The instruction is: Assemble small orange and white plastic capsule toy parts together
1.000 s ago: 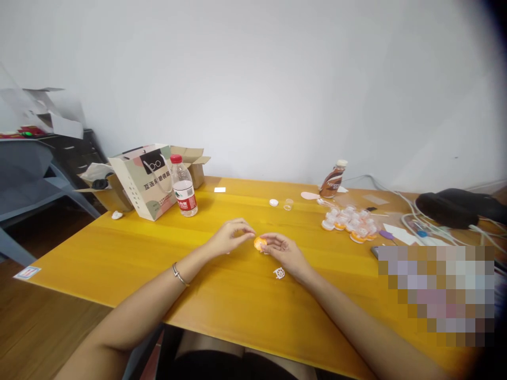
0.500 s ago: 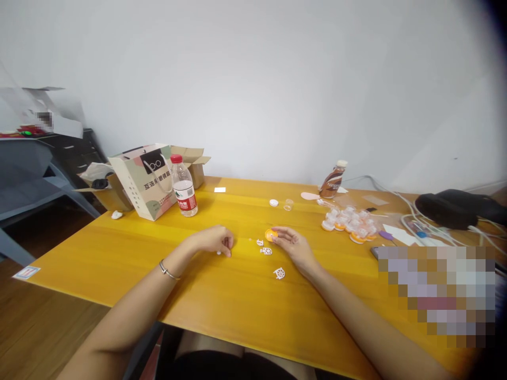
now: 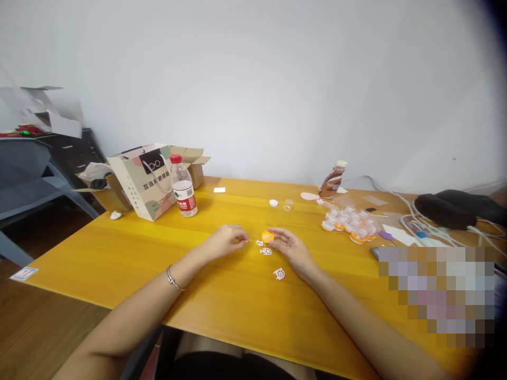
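My right hand (image 3: pixel 295 250) pinches the edge of a small round orange plastic piece (image 3: pixel 268 236) with a pale centre, between thumb and fingers. Just left of it, my left hand (image 3: pixel 228 241) has thumb and forefinger pressed together in a pinch over the table. A tiny pale speck shows at those fingertips, too small to name. Below the orange piece lie a small white plastic part (image 3: pixel 260 243) and a spoked white part (image 3: pixel 266 252). Nearer to me is another white part (image 3: pixel 279 274) with a spoked wheel shape.
A white disc (image 3: pixel 273 202) and a clear cup (image 3: pixel 288 205) sit farther back. Clear-and-orange capsules (image 3: pixel 348 222) cluster at right, near a brown drink bottle (image 3: pixel 333 180). A water bottle (image 3: pixel 184 190) and paper bag (image 3: pixel 148 184) stand at left. Cables (image 3: pixel 412 221) lie far right.
My left hand has moved right, its fingertips now close to the orange piece. My right hand has shifted slightly left, still holding the orange piece, whose round face shows more.
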Demonstrator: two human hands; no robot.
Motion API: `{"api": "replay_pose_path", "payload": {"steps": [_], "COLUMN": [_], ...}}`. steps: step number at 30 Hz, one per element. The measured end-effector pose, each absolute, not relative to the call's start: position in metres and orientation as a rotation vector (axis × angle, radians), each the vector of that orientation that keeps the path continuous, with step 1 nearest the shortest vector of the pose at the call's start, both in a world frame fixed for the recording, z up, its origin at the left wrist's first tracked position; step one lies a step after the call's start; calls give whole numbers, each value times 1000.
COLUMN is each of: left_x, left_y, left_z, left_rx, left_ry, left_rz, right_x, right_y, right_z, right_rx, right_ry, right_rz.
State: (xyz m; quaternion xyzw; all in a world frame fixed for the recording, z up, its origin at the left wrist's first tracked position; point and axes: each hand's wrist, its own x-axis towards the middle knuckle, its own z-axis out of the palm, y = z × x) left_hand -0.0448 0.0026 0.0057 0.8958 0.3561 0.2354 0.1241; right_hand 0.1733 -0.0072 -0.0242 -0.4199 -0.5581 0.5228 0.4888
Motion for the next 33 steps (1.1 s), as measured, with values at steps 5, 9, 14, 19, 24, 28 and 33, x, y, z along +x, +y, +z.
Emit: {"api": "replay_pose_path", "payload": {"steps": [5, 9, 14, 19, 24, 28, 33], "left_x": [-21, -17, -17, -18, -17, -19, -49], "left_y": [-9, -7, -10, -12, -12, -13, -5], "left_z": [-4, -11, -8, -7, -8, 1, 26], "left_rx": [2725, 2913, 3050, 3118, 3076, 2916, 2668], "left_ry": [875, 971, 1020, 979, 951, 903, 985], "left_rz": [936, 906, 873, 847, 827, 914, 807], "right_x": [167, 165, 166, 165, 165, 169, 175], "right_y": [-15, -17, -16, -15, -14, -12, -8], "right_z": [-20, -19, -21, -25, -28, -25, -21], "right_rx": [-965, -940, -925, -941, -929, -928, -975], "right_ry": [-1361, -1354, -1334, -1285, -1269, -1247, -1188], "right_rz": [1418, 1482, 1507, 1508, 1500, 1475, 1414]}}
